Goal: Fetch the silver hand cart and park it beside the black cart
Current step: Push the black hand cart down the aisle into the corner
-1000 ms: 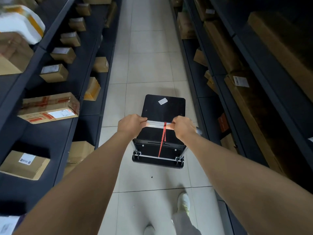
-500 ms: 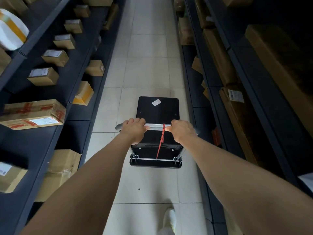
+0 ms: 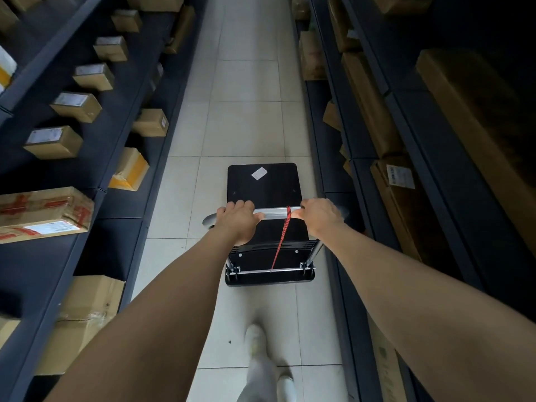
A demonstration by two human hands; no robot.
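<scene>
Squarely ahead, the left hand (image 3: 236, 220) and right hand (image 3: 319, 217) are both curled over the handle bar (image 3: 274, 212), a smooth, round tube of bright metal, with a gap of bare tube between them. A braided red cord (image 3: 280, 245) is looped on the bar just beside the right hand and runs down to a thin cross rod at the near edge of the deck. The silver hand cart (image 3: 261, 192) stands in the middle of the aisle, its flat black deck with rounded corners bearing a tilted white sticker (image 3: 259, 173). A strip of floor (image 3: 243, 126) shows on each side of the deck, narrower on the right, and the aisle runs open beyond its far edge. Underfoot are large, pale, glossy tiles with thin grout lines; one light shoe (image 3: 255, 338) steps behind the cart. Dark shelving on the left (image 3: 110, 140) carries taped cardboard boxes (image 3: 55, 142) with labels, and dark shelving on the right (image 3: 452, 175) holds long brown cartons (image 3: 371, 105) in dim light.
</scene>
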